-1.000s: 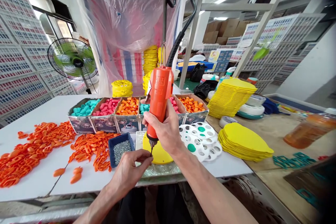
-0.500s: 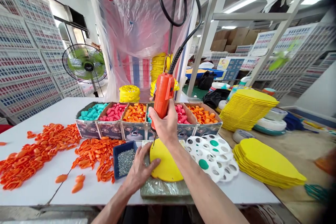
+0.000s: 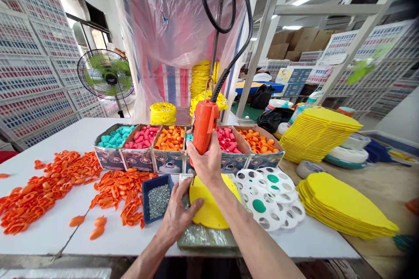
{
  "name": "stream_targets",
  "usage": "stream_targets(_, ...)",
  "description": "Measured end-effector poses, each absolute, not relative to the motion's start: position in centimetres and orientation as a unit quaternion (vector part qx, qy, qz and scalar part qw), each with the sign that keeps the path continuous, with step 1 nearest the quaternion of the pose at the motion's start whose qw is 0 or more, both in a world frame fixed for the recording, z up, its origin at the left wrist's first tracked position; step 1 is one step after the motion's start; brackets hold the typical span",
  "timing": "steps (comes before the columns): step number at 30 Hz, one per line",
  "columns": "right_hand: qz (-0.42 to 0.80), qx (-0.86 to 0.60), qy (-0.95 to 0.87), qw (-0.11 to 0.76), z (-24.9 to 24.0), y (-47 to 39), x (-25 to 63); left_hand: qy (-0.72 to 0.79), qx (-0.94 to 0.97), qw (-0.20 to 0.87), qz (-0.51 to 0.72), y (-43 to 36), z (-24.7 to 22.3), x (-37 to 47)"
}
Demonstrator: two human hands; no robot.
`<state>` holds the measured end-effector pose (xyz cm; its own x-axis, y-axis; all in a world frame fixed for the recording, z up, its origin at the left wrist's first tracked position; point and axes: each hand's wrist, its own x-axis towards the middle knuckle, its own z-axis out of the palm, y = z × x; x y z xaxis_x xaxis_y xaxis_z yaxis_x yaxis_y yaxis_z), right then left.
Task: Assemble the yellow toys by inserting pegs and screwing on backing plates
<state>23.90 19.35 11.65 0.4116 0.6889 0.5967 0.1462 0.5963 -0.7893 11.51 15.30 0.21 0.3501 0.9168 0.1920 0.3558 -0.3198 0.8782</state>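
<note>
My right hand (image 3: 206, 161) is wrapped round an orange electric screwdriver (image 3: 204, 126), which hangs upright from a cable and a spring. Its thin bit points down at the upper left edge of a yellow plastic disc (image 3: 214, 209); whether the tip touches a screw cannot be made out. My left hand (image 3: 180, 205) grips the disc's left side, thumb on top and fingers along the edge. Under the disc lies a plastic-wrapped pad (image 3: 209, 239). Close to my left hand stands a dark blue tray (image 3: 146, 207) of small metal screws (image 3: 159, 201).
Behind are divided cardboard boxes (image 3: 168, 161) of teal, pink and orange caps. Orange plastic pieces (image 3: 65, 183) lie in heaps at left. White perforated discs (image 3: 266, 205) and yellow plate stacks (image 3: 343, 205) are at right. A fan (image 3: 106, 76) stands behind the table.
The screwdriver and my right hand have come down slightly. My left hand keeps its hold on the disc. The camera view has shifted a little.
</note>
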Motion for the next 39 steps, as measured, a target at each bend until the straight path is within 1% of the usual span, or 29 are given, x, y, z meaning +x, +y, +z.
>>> stream_targets(7,0.212,-0.38,-0.524,0.732,11.6,19.4,23.7,0.445,0.726,0.366,0.376,15.4,0.1,11.7)
stream_targets(13,0.178,-0.372,-0.533,0.739,14.2,18.4,24.7,0.446,0.771,0.294,0.346,16.0,2.5,8.3)
stream_targets(15,0.171,-0.36,-0.53,0.748,15.4,17.7,25.3,0.455,0.796,0.251,0.309,16.5,3.1,6.5)
stream_targets(17,0.176,-0.346,-0.531,0.753,16.2,17.0,25.7,0.453,0.83,0.213,0.246,17.1,3.4,5.1)
stream_targets(21,0.193,-0.339,-0.528,0.755,16.5,15.8,26.1,0.439,0.877,0.151,0.12,18.3,2.8,4.5)
stream_targets(26,0.191,-0.349,-0.525,0.752,15.9,15.3,26.4,0.418,0.901,0.107,0.053,19.1,2.5,5.3)
stream_targets(33,0.198,-0.35,-0.518,0.755,15.9,15.0,27.1,0.437,0.891,0.095,0.074,18.9,3.2,4.5)
stream_targets(39,0.195,-0.354,-0.52,0.752,15.7,15.0,27.2,0.487,0.854,0.126,0.132,18.7,3.4,3.7)
